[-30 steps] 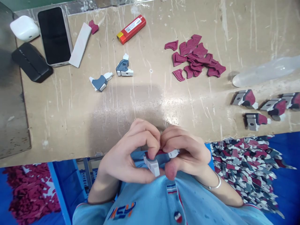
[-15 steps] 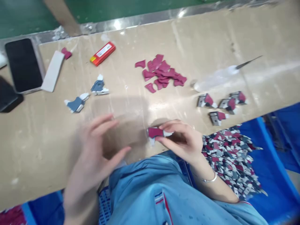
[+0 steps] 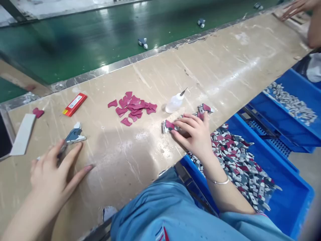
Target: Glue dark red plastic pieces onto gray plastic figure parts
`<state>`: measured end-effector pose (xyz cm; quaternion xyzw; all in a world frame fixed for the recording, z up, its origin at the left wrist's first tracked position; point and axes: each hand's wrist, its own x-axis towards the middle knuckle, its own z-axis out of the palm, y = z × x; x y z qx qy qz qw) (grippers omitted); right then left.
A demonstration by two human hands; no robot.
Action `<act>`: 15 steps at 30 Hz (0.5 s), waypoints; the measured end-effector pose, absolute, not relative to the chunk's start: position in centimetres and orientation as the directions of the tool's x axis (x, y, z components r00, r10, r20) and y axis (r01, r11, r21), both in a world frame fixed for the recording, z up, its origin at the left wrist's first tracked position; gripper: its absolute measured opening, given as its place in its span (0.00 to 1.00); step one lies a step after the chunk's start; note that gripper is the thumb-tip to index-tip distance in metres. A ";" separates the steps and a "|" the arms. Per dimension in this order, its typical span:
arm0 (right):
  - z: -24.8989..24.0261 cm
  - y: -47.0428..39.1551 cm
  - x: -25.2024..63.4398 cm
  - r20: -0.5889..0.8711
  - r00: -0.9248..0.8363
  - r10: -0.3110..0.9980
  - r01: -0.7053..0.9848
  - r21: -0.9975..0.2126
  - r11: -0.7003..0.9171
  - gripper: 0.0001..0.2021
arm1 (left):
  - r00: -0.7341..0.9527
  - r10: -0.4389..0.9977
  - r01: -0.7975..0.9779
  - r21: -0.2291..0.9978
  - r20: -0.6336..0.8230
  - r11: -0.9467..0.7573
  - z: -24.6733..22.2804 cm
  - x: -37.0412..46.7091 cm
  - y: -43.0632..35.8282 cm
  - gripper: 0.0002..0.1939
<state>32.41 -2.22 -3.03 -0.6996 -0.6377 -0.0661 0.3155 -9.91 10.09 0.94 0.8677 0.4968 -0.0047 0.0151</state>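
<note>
So both hands are down on the worktop (image 3: pixel 125 160), well apart. The left hand (image 3: pixel 47 174) is over a grey piece (image 3: pixel 61 150) that's mostly hidden by the fingers. Its thumb is spread well away, so I'd call that grip loose, nothing pinched. A blue-grey piece (image 3: pixel 74 134) sits just beyond the fingertips, with white parts showing.

The right hand (image 3: pixel 197 134) is over at the little group of maroon-topped pieces, thumb and fingertips at the nearest maroon-topped piece (image 3: pixel 170 125). Can't tell if that grip is actually grasping it or just resting against it, and the fingers cover part of the group.

My read: the step in hand is a split one, right hand at the maroon-topped group, left hand reaching in at the grey pieces. Picking up on the left would call for bringing the thumb in against the fingers; on the right, easing off without nudging the neighbours.

Between the hands, farther back, there's a loose pile of maroon bits (image 3: pixel 135 106), and a clear bottle (image 3: pixel 173 103) with a thin dark tip just behind the right-hand group. A red box (image 3: pixel 75 104) and a white strip (image 3: pixel 23 134) lie off left. Blue bin (image 3: pixel 309 197) full of mixed pieces below right.
</note>
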 end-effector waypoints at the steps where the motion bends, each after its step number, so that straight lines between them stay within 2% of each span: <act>1: -3.2 -2.8 33.3 0.500 0.207 0.841 0.928 -0.373 -0.007 0.07 | 0.501 0.865 0.865 0.020 -0.017 -0.501 0.9 -10.2 10.3 0.28; 7: -3.6 -8.2 38.8 0.545 0.373 0.751 0.914 -0.354 -0.197 0.09 | 0.511 0.857 0.854 0.078 0.063 -0.515 0.5 -10.2 12.3 0.35; 9: -3.6 -8.3 39.6 0.571 0.418 0.706 0.898 -0.378 -0.225 0.09 | 0.546 0.838 0.836 0.043 0.020 -0.546 0.9 -9.6 13.5 0.31; 11: -3.5 -7.1 39.8 0.570 0.436 0.696 0.885 -0.412 -0.217 0.14 | 0.589 0.808 0.808 0.022 -0.035 -0.588 1.6 -9.0 14.9 0.26; 13: -3.5 -5.0 39.6 0.519 0.408 0.751 0.897 -0.382 -0.223 0.21 | 0.635 0.771 0.772 0.061 -0.047 -0.632 2.2 -8.5 15.9 0.22; 15: -3.4 -3.1 39.4 0.427 0.356 0.832 0.923 -0.300 -0.241 0.23 | 0.667 0.745 0.737 0.140 0.001 -0.661 2.4 -8.3 16.5 0.18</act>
